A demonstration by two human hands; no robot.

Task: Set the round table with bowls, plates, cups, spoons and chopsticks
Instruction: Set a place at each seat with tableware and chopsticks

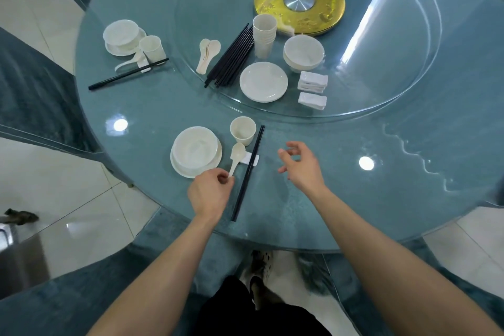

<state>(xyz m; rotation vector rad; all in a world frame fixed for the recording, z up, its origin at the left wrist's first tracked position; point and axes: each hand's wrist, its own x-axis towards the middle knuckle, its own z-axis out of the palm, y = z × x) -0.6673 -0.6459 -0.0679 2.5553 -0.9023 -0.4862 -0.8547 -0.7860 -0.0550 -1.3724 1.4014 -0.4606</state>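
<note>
Your left hand (210, 194) pinched the handle tip of the white spoon (235, 158) between thumb and fingertips. Your right hand (298, 169) hovered just right of the chopsticks (248, 172), fingers spread and loose, holding and touching nothing. Pinching the tail end probably let you line the spoon up without knocking the rest.

The spoon's bowl end lay on the white rest (252, 159), with the handle coming back toward you. Its long axis ran near-to-far, tilted slightly right, and the bowl end pointed away at the cup (242, 131).

The black chopsticks lay just right of it across the same rest, roughly parallel, far ends toward the glass turntable (381, 95). The bowl (195, 148) sat on its plate (181, 171) to the left, near the round table (327, 199) edge. This setting looked almost finished.
</note>
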